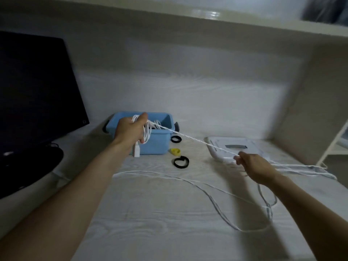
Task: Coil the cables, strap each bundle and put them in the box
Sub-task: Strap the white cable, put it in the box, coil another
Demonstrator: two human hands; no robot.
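Note:
My left hand (130,131) grips several loops of white cable (146,131) in front of the blue box (162,142), and a white plug (136,150) hangs below the hand. From the loops a taut stretch of the cable (195,139) runs right to my right hand (254,166), which pinches it between its fingertips. The rest of the cable lies slack across the white table (169,213), curving toward the front right. Two black strap rings (181,162) (176,139) and a yellow strap (175,151) lie to the right of the box.
A dark monitor (35,91) on a round black base (28,166) stands at the left. A white flat device (231,147) lies at the right, behind my right hand. A wall and a shelf close the back, and a white frame (337,146) stands at the far right.

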